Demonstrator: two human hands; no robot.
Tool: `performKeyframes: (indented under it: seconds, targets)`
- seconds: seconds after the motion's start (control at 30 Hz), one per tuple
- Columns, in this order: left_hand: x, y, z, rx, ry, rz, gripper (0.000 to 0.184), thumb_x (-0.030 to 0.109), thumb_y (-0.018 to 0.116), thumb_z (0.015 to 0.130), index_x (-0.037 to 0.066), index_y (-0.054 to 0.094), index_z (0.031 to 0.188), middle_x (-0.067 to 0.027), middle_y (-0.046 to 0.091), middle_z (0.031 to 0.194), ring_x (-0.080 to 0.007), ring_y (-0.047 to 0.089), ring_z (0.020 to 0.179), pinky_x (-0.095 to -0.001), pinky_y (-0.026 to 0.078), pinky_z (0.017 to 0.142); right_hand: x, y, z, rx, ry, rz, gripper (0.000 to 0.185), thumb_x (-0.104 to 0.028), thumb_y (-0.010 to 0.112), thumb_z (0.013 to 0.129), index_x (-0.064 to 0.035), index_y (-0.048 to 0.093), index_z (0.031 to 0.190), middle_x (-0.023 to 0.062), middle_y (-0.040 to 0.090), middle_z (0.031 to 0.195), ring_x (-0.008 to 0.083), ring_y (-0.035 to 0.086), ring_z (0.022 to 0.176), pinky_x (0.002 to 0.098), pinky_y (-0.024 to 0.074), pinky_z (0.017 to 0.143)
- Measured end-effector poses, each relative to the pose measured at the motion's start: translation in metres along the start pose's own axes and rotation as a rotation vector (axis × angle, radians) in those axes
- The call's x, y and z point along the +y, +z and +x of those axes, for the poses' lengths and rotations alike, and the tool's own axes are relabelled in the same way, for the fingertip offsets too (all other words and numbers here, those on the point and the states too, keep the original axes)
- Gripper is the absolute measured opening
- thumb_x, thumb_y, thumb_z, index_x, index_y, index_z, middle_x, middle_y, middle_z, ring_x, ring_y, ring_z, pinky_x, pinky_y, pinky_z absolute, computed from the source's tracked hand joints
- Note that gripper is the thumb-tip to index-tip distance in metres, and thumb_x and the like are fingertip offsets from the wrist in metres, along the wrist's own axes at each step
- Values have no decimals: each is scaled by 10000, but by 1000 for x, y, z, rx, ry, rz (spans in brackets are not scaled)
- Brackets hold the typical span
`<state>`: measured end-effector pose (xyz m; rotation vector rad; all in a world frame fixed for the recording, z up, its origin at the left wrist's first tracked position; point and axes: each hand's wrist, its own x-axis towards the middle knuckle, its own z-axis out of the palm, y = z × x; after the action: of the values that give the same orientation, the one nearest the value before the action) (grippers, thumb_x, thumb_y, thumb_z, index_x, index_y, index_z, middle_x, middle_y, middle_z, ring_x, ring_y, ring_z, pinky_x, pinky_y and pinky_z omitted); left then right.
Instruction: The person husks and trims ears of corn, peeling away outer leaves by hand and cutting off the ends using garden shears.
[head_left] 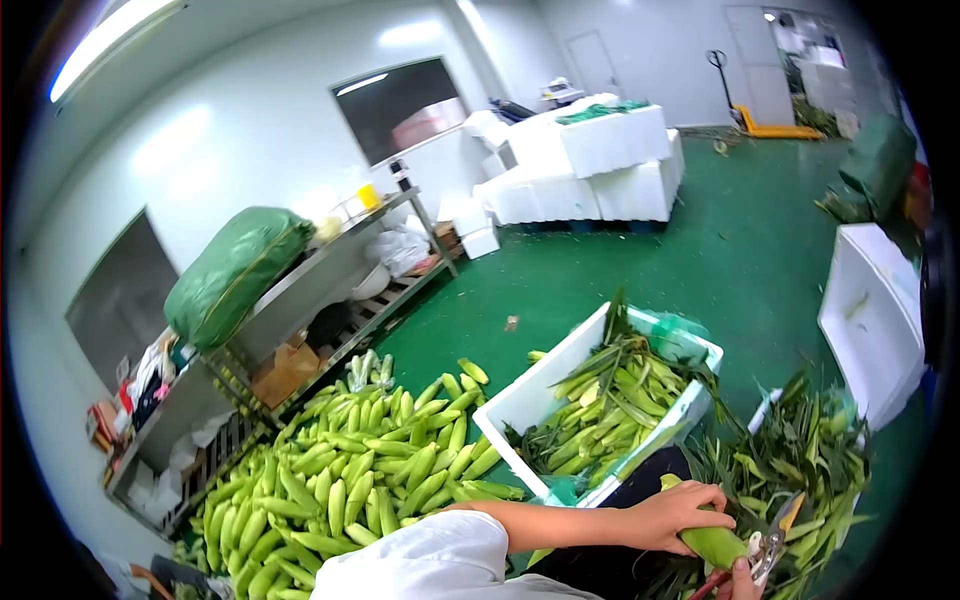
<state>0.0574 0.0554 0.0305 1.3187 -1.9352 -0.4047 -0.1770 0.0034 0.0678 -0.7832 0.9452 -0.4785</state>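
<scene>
Green corn (714,546) is clamped in the left hand (686,515), shears (768,556) in the right hand (741,583); trimming seems underway, the next cut needing a steady hold.

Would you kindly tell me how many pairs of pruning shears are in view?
1: the pruning shears are in the right hand, by the end of the corn ear held in the left hand. Others may be hidden among the leaves.

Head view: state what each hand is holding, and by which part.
The left hand holds a green corn ear around its middle; the right hand appears to hold the shears by their red handle end.
</scene>
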Motion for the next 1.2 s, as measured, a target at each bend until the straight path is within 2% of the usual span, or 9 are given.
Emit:
performKeyframes:
  seconds: [0.17,0.27,0.37,0.5,0.63,0.8,0.9,1.03,1.2]
  targets:
    - [-4,0,-4,43,3,26,574,145,797,725,147,602,1265,-119,517,1162,-339,503,1098,-442,388,953,-3,3,0,-23,-118,-175,598,-225,619,976,-115,347,1497,81,629,808,185,581,587,305,486,475]
    - [-6,3,8,86,47,130,533,141,800,719,133,627,1223,-140,539,1173,-347,508,1131,-441,396,972,43,-27,55,-50,-455,-47,420,-234,600,903,-27,515,1260,107,638,956,190,612,715,373,523,407]
    - [0,21,22,85,2,-59,579,87,819,671,118,608,1210,-125,532,1208,-318,525,1146,-425,409,979,33,-13,35,-134,-264,289,590,-283,618,894,-62,405,1398,143,616,1175,268,653,930,362,557,466]
    - [1,86,11,21,-461,-1191,766,93,876,680,53,466,1325,-82,575,1237,-189,567,1154,-363,431,1038,25,-10,10,-160,-352,597,347,-128,588,908,-57,470,1227,26,538,767,147,505,690,313,432,705]
    - [14,113,4,-120,-554,-1736,868,293,910,685,40,416,1353,-78,581,1237,-201,590,1149,-362,453,1021,25,-4,-13,-140,-346,691,365,-162,595,901,-85,450,1228,4,506,742,142,526,722,324,442,712]
    - [-12,120,-10,-170,-558,-1617,906,366,909,674,38,437,1374,-83,578,1280,-212,582,1177,-363,448,1021,35,3,-8,-141,-376,757,367,-151,605,895,-70,449,1216,26,542,768,153,541,711,336,455,704]
    - [-17,75,-14,-311,-391,-848,804,314,891,685,31,501,1328,-90,574,1323,-200,579,1192,-333,451,1007,27,8,1,-134,-300,763,350,-139,624,882,-60,503,1202,25,562,779,146,547,690,326,455,663]
    - [16,-33,-57,-230,-463,237,714,196,812,638,189,562,1307,-106,585,999,-340,602,947,-427,502,823,38,10,26,130,-251,-384,327,4,558,882,-24,549,1207,10,582,852,70,533,716,237,444,618]
    - [-39,-104,-255,324,-1209,-197,459,288,733,794,87,588,1180,-98,682,973,-199,670,808,-348,525,671,76,55,52,-190,-70,-207,426,38,499,835,3,491,1259,57,561,899,161,568,851,277,496,648]
